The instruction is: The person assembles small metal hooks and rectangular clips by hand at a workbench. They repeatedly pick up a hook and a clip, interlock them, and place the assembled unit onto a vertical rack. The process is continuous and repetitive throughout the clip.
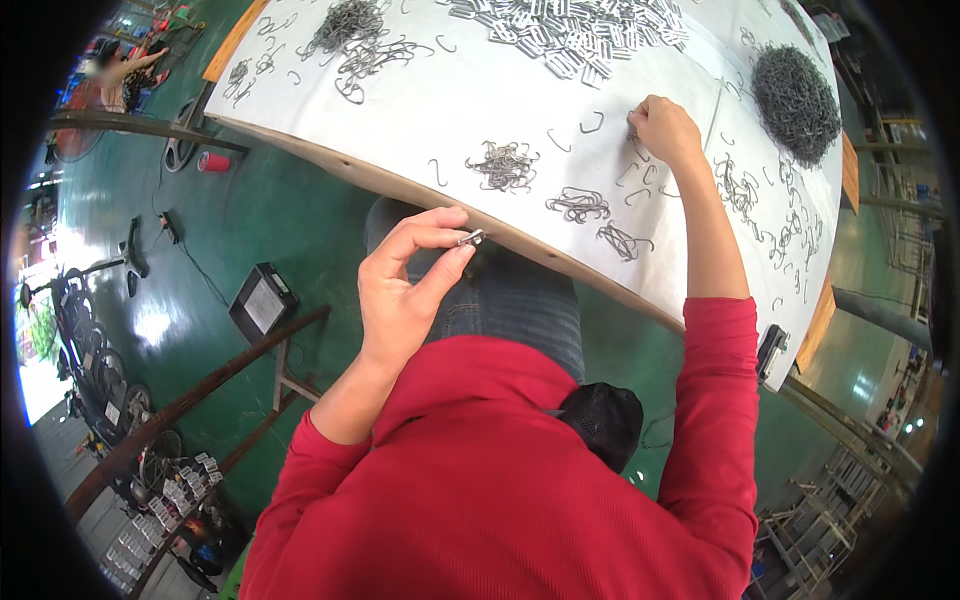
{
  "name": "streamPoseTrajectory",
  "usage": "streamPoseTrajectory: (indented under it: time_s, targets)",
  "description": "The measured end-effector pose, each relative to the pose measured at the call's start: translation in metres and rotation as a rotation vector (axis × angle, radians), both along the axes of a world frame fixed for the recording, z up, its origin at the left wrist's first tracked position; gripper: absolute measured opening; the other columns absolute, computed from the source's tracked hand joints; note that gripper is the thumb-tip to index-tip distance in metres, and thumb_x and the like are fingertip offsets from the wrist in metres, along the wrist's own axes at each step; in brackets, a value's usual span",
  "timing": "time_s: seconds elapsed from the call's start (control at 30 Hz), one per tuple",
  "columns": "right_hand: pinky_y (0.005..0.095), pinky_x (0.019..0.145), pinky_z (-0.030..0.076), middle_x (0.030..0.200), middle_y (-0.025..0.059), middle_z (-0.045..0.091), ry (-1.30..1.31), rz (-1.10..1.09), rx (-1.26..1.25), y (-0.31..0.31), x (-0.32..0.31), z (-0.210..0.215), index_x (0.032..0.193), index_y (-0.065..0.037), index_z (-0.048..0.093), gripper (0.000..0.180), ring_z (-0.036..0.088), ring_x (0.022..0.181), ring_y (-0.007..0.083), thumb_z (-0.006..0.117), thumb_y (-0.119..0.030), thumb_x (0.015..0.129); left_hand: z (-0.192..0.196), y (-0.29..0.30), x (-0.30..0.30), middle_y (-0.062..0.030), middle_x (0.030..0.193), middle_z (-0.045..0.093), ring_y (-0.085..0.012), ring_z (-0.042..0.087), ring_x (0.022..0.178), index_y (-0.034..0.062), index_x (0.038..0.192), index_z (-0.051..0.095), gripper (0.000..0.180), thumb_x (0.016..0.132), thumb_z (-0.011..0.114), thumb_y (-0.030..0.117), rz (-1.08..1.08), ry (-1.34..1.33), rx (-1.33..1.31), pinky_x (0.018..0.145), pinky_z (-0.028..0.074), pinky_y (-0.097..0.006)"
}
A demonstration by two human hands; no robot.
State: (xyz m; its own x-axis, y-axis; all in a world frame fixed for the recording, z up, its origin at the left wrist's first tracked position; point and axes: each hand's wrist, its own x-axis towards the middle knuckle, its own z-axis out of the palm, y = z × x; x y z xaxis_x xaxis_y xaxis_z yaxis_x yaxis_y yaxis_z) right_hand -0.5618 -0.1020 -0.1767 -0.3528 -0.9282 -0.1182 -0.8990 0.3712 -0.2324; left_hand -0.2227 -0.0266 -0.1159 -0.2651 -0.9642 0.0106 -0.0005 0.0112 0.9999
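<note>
My left hand (398, 290) is raised in front of the table's near edge. Its thumb and fingers pinch a small silvery metal clip (473, 238). My right hand (668, 130) reaches over the table with its fingers bent together and touching down near loose wire hooks (640, 180). What its fingertips hold, if anything, is hidden. Small heaps of bent wire hooks (503, 166) lie between my hands, with more hooks (580, 204) near the table's edge. A large pile of flat silvery metal clips (590, 35) lies farther back.
The white-covered table (400, 130) has a wooden edge close to my lap. A dense mound of dark hooks (797, 105) stands at the right, another heap (348, 25) at the far left. A black crate (264, 302) and a red can (213, 162) are on the green floor.
</note>
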Motion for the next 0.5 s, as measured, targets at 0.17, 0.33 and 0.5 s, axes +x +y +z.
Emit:
streamPoseTrajectory:
  time_s: [0.17, 0.33, 0.5]
  targets:
    - [0.0311, 0.063, 0.045, 0.072, 0.0061, 0.057, -0.577, 0.067, -0.054, 0.02, 0.046, 0.043, 0.087, -0.001, 0.055, 0.017, 0.054, 0.065, 0.0166, 0.056, -0.017, 0.088, 0.0, 0.001, 0.003, -0.0093, 0.097, 0.064, -0.0148, 0.061, 0.088, 0.0004, 0.083, 0.066, 0.008, 0.076, 0.068, -0.001, 0.033, -0.073, -0.082, 0.078, 0.047, -0.026]
    - [0.0196, 0.055, 0.04, 0.076, 0.002, 0.057, -1.186, 0.089, -0.196, 0.069, 0.139, 0.086, 0.087, -0.002, 0.052, 0.006, 0.05, 0.062, 0.0066, 0.058, -0.004, 0.086, -0.004, 0.001, 0.006, -0.0084, 0.091, 0.064, -0.0152, 0.062, 0.085, 0.0001, 0.081, 0.066, 0.008, 0.074, 0.069, -0.001, 0.071, -0.084, -0.108, 0.078, 0.047, -0.026]
    - [0.0189, 0.051, 0.046, 0.083, 0.0077, 0.062, -1.492, -0.011, -0.284, 0.099, 0.184, 0.1, 0.088, -0.003, 0.048, 0.015, 0.06, 0.066, 0.0088, 0.062, 0.001, 0.084, -0.002, 0.003, 0.008, -0.0088, 0.089, 0.065, -0.0164, 0.063, 0.082, 0.0009, 0.08, 0.066, 0.01, 0.072, 0.07, -0.002, 0.09, -0.116, -0.171, 0.074, 0.048, -0.027]
